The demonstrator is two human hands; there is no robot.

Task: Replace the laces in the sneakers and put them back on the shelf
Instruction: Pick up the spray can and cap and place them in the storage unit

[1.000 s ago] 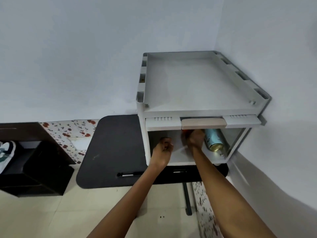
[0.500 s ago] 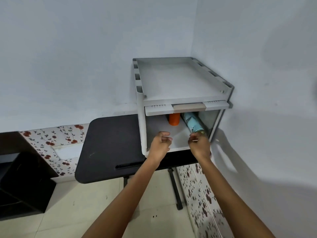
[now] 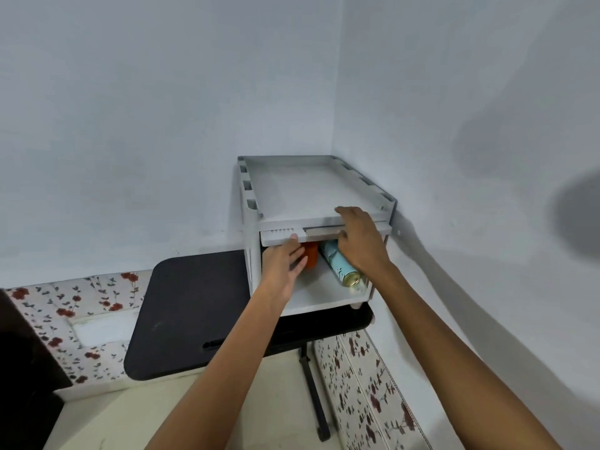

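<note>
Nearest, along the bottom edge: cream floor (image 3: 107,423), two bare forearms stretched away over it. Dark furniture (image 3: 19,384) at near left. Black table leg (image 3: 311,394) standing on the floor, with a floral panel (image 3: 367,384) just right of it along the right wall.

Above the leg: black table (image 3: 188,306), rounded corners. On its far right end, pushed into the room corner: grey shelf box (image 3: 253,271), front open, flap (image 3: 279,237) swung up level beneath the top tray.

Left hand (image 3: 285,264) in the opening: fingers straight and slightly apart, holding nothing, one fingertip touching the flap's underside.

Right hand (image 3: 360,241) clamped on the flap's right part: fingers over the top edge, thumb beneath, beside the beige handle (image 3: 319,231).

Inside the box:
- orange container (image 3: 311,258) toward the back, partly hidden by the left fingers
- pale blue can (image 3: 339,266) on its side to the right, gold end facing near

Farthest: plain pale walls (image 3: 162,125) meeting behind the box.
</note>
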